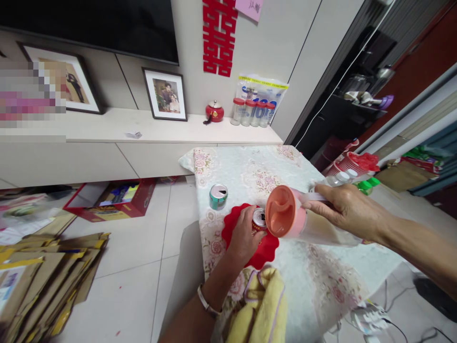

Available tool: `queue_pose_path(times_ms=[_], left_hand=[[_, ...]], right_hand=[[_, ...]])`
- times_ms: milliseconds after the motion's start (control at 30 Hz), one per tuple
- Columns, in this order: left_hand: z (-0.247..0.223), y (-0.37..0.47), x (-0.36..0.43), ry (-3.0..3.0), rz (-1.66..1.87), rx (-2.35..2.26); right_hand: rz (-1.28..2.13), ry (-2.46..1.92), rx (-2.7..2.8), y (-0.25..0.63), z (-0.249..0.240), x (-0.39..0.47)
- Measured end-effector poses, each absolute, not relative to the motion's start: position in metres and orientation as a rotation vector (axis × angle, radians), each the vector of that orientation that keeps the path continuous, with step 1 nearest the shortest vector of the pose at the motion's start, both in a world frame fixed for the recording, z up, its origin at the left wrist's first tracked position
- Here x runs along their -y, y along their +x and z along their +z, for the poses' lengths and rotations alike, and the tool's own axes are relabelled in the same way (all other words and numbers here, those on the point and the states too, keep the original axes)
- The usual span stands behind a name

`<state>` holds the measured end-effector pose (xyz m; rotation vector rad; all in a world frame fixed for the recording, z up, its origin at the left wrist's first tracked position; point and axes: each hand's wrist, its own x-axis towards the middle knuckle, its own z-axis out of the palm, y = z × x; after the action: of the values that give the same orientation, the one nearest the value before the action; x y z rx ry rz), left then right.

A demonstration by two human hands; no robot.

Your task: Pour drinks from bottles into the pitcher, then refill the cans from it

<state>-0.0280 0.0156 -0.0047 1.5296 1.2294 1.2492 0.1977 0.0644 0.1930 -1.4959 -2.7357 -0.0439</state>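
My left hand is wrapped round a red drink can with an opened top, over a red scalloped mat. In my right hand is the handle of a clear pitcher with a pink lid. The pitcher is tipped on its side, its lid close to the can's top; whether they touch or liquid flows, I cannot tell. A green can, also opened, stands upright at the table's left edge. Below the mat lies a yellow towel.
A floral tablecloth covers the table. Bottles with white and green caps stand past its right edge. A white cabinet at the back bears framed photos, a red pot and jars. Flattened cardboard lies on the left floor.
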Motion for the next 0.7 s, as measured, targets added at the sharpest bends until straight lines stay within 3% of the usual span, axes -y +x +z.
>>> queue_pose_path(times_ms=[700], left_hand=[[-0.0041, -0.0289, -0.0151, 1.517, 1.237, -1.237]], right_hand=[[0.011, -1.559, 2.744, 0.1929, 0.1982, -0.0636]])
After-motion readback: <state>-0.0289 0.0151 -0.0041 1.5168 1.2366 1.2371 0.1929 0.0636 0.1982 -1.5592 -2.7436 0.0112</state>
